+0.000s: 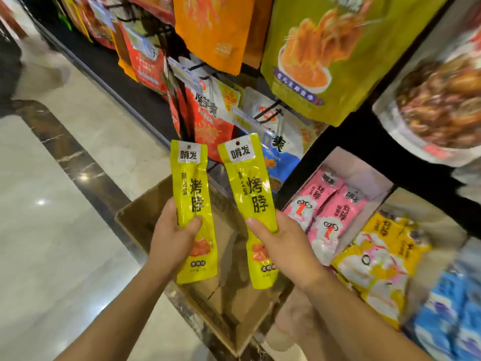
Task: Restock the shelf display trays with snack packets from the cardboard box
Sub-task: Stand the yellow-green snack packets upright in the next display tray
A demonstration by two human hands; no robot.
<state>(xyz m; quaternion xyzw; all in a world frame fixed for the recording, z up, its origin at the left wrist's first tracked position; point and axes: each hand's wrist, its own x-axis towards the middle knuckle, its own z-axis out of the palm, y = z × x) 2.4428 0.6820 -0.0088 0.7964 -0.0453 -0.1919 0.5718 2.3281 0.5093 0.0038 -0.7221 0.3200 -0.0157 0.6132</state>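
Left hand (173, 239): grips one yellow packet (194, 204), upright. Right hand (283, 243): grips second packet (250, 201), upright. Both above box (145, 220), beside pink-packet tray (364, 165).

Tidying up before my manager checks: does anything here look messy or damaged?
The yellow packets lie jumbled and overlapping, unlike the neatly rowed pink packets beside them. The two lime packets in the left hand and right hand look intact.

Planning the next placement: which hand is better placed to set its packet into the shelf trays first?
Probably right. The right hand holds its packet beside the tray of pink packets; the left hand holds the other packet farther off, above the cardboard box.
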